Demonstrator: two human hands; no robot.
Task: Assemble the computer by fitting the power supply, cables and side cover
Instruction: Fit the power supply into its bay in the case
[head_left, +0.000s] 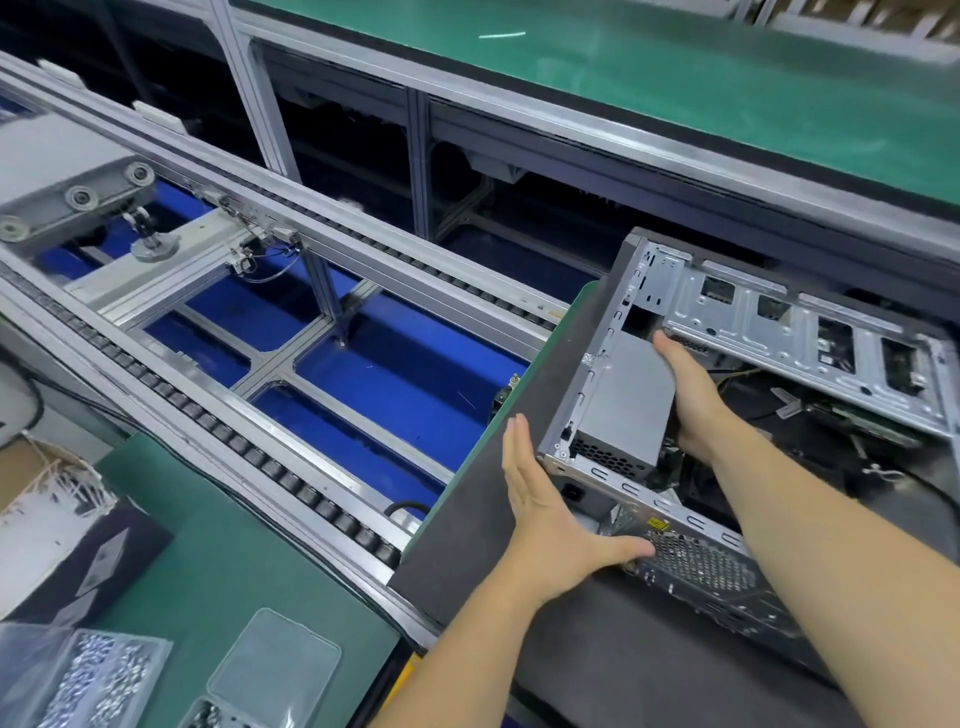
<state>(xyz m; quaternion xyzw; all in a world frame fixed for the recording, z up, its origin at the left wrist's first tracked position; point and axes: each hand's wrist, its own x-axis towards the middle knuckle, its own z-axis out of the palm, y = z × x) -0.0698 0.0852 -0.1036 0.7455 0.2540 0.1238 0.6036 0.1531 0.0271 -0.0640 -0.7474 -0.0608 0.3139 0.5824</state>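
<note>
1. Head view, nearest edge: a clear plastic bag of small silvery parts (98, 670) and a clear lidded tray (275, 660) lie on the green mat (218, 571) at the near left, well apart from the work and likely there as a fastener supply.
2. Just beyond, the left hand (545, 514) lies flat with straight fingers against the near left outer corner of the computer case (691, 525), its thumb reaching onto the perforated rear panel. It grips nothing; I judge it braces the case so it cannot slide.
3. The case lies on its side on a dark grey pad (493, 467), its open side facing up, which gives access from above.
4. Inside the case's left corner sits the grey power supply (621, 400), close against the case wall. The right hand (691, 395) curls its fingers round the supply's right edge and appears to press it leftward toward the wall, probably seating it.
5. Right of that hand, loose cables (883, 478) and a board fill the case floor; they could snag under the supply.
6. Above them a silver drive bracket (779, 332) spans the far side and narrows the room for reaching in.
7. Left of the pad runs a roller conveyor (249, 457) with blue panels beneath.
8. Farthest off stands a green worktop (623, 67). No side cover shows.
</note>
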